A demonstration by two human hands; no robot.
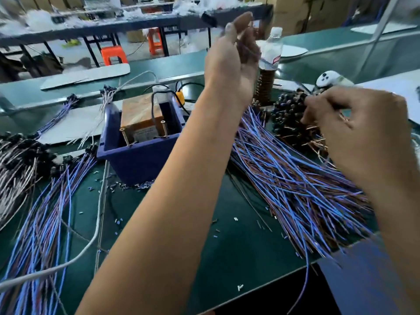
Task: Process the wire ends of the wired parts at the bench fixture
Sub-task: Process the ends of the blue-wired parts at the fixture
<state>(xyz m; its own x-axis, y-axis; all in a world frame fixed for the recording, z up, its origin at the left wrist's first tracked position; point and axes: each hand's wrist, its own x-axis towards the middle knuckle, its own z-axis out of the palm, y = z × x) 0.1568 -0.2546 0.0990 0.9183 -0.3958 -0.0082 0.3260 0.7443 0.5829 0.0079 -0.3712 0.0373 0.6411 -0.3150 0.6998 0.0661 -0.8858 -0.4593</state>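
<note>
My left hand [229, 62] is raised high above the bench and closed around a wired part [210, 19], whose black head sticks out above the fingers and whose wires run down through the palm. My right hand [354, 130] reaches into the big pile of wired parts [295, 178] at the right and pinches the black heads and bare copper ends there. The bench fixture [145, 123], a wooden block with two upright screws, sits in a dark blue tub [136, 160] at the middle, left of my raised forearm.
More blue and brown wired parts [45, 212] are spread at the left, with white-wired ones [16, 164] beyond them. A white cable [97, 223] crosses the green mat. A bottle [270, 62] stands behind the pile. Cut insulation bits [118, 221] litter the mat.
</note>
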